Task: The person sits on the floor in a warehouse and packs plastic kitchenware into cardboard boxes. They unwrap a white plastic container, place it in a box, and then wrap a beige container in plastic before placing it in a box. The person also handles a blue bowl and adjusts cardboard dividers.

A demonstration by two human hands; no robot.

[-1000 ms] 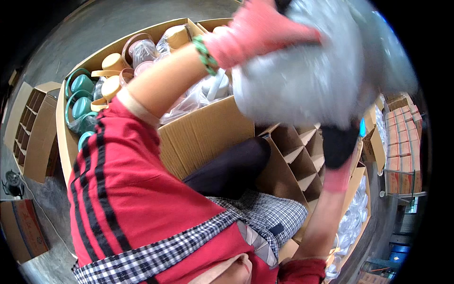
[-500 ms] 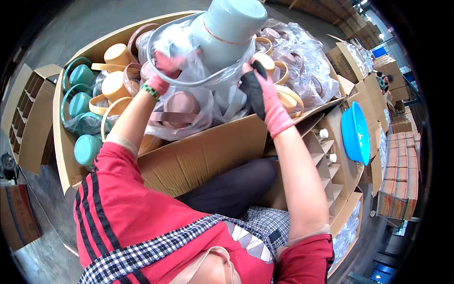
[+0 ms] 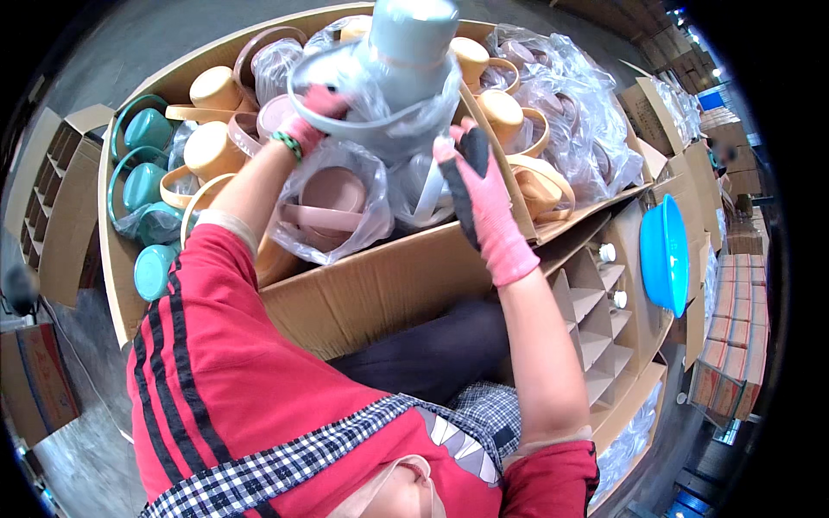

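Bagged jugs [image 3: 328,203] in big carton [image 3: 380,289] (divider box [image 3: 596,319] to its right).

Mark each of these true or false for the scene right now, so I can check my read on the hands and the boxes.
1. The left hand grips the grey-blue lidded pot through its clear bag. True.
2. The right hand wears no glove. False: it wears a pink glove with a dark palm.
3. The big cardboard box holds bagged tan, pink and teal pots. True.
4. The blue basin lies inside that box. False: it sits outside, to the right, by the divided carton.
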